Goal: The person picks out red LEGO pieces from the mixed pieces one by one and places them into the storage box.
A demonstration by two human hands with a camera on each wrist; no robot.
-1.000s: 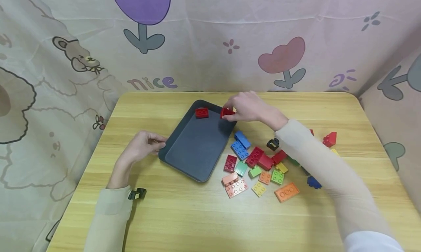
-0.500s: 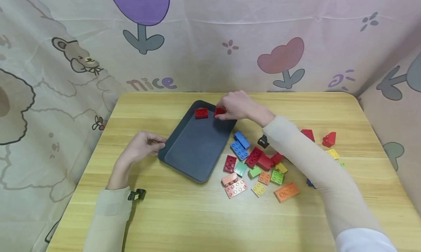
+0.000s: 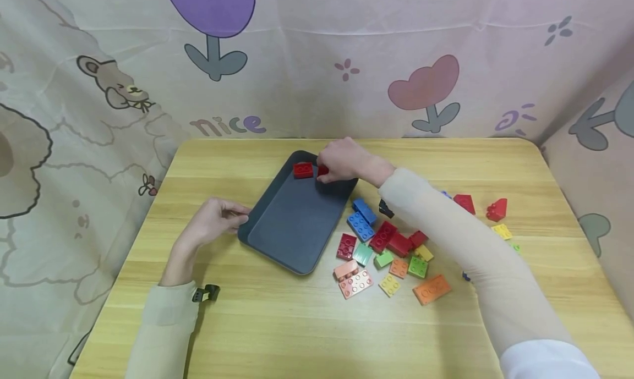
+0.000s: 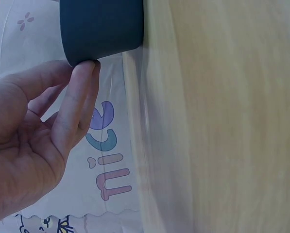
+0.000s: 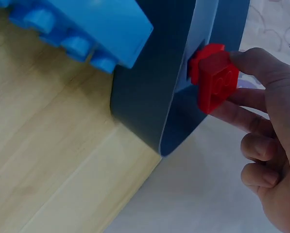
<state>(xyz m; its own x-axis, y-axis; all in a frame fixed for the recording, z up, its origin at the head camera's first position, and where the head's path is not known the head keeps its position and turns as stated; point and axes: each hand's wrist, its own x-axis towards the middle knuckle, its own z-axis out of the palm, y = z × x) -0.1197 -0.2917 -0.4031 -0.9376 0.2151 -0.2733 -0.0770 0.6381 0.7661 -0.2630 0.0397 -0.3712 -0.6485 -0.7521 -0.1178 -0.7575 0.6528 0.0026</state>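
Note:
My right hand pinches a red toy brick between thumb and fingers. The brick is over the far end of the dark grey tray, mostly hidden by the hand in the head view. Beside it in the tray sits another red brick, which shows just behind the held one in the right wrist view. At the tray's near left corner is my left hand. Its fairly straight fingertips touch the outside of the tray wall in the left wrist view.
Right of the tray lie many loose bricks: blue ones, dark red ones, green, orange and pink. More, including a red one, lie beyond the right forearm. A printed cloth hangs behind the wooden table.
My right hand has moved left over the tray's far end, bringing the held red brick close to the other red one. The left hand and the tray have stayed in place.

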